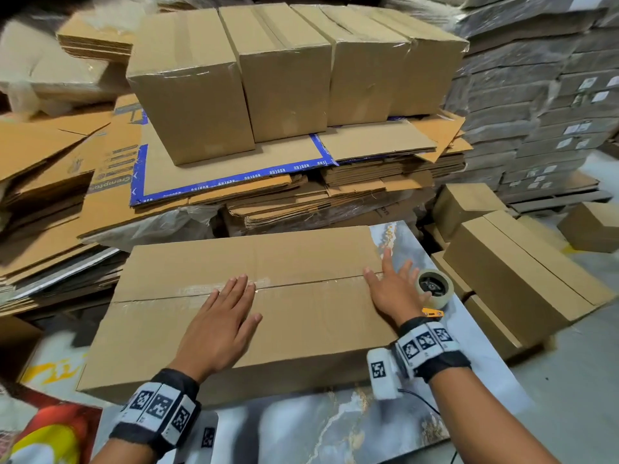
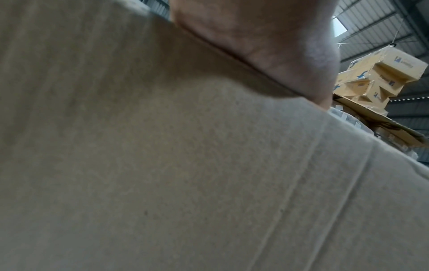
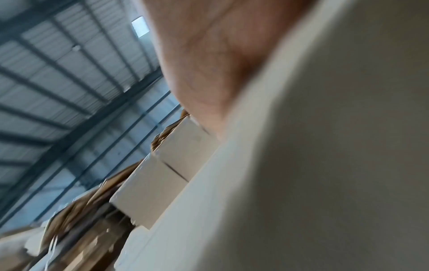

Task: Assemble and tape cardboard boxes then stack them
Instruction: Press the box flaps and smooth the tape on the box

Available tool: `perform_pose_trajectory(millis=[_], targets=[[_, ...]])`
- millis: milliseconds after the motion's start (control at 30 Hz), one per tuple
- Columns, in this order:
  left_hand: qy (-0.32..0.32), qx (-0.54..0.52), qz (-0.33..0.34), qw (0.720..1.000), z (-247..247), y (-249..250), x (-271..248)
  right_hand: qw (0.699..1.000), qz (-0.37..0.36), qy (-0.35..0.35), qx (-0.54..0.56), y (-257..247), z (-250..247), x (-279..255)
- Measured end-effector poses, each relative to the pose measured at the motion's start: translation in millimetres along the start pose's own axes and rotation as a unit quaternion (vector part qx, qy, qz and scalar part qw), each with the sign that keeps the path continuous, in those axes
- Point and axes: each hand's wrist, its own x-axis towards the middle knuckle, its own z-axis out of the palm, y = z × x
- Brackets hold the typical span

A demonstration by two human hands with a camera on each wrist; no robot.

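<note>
A long brown cardboard box [image 1: 301,333] lies closed on a marble-patterned table [image 1: 335,426], its centre seam [image 1: 187,291] covered with clear tape. My left hand [image 1: 224,316] rests flat on the middle of its top, fingers straight. My right hand [image 1: 392,289] lies flat on the box's right end with fingers spread, some reaching past the edge. A roll of clear tape [image 1: 435,284] sits on the table just right of that hand. Each wrist view shows only cardboard [image 2: 162,165] [image 3: 325,165] under a palm [image 2: 255,36] [image 3: 209,55].
Several assembled boxes [image 1: 281,72] stand in a row on a pile of flat cardboard [image 1: 234,169] behind the table. More flattened sheets [image 1: 50,182] lie at the left. Closed boxes [image 1: 522,262] sit at the right, with wrapped stacks [image 1: 536,112] behind them.
</note>
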Motion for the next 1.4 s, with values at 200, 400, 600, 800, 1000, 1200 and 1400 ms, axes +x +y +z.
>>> perform_pose_trajectory(millis=[200,400,600,800,1000,1200,1400], targets=[[0.006,-0.005,-0.001,1.0,1.4,-0.3,2.7,0.997,-0.012,0.068,-0.029,-14.0,7.5,-12.7],[-0.001,-0.003,0.007,1.0,0.9,-2.2,4.2,0.957,-0.247,0.038,-0.149,-52.8,47.7,-59.4],[-0.01,0.015,-0.006,1.0,-5.4,-0.5,2.4,0.967,-0.202,0.053,-0.146,-31.8,41.6,-54.3],[-0.018,0.019,-0.087,0.996,-8.4,2.6,0.4,0.976,-0.149,0.052,-0.148,-45.6,44.2,-64.0],[-0.04,0.017,0.042,0.998,-23.2,-40.2,-11.4,0.98,-0.159,0.059,-0.108,-79.7,51.5,-83.0],[-0.005,0.02,-0.055,0.998,-40.6,-118.3,-38.7,0.953,-0.285,0.019,-0.099,-124.4,94.5,-125.0],[0.086,-0.197,-0.15,0.965,-32.4,-158.6,-52.8,0.943,-0.291,0.04,-0.153,-132.1,107.2,-127.7]])
